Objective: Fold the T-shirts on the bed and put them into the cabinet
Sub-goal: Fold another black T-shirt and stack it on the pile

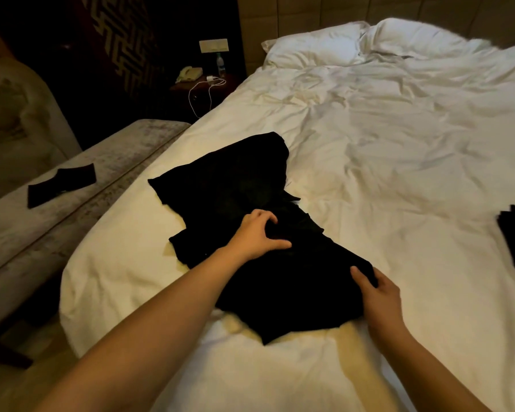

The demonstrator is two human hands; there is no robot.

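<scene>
Two white pillows at the head end, against a padded tan headboard. Nightstand in the dark corner w/ a beige phone, a water bottle just behind it, and a white charger cable hanging over the front edge. Wall switch plate above. Grey upholstered bench alongside, left; armchair beyond it, prob. beige, lighting poor. Dark patterned wall panel behind.
</scene>
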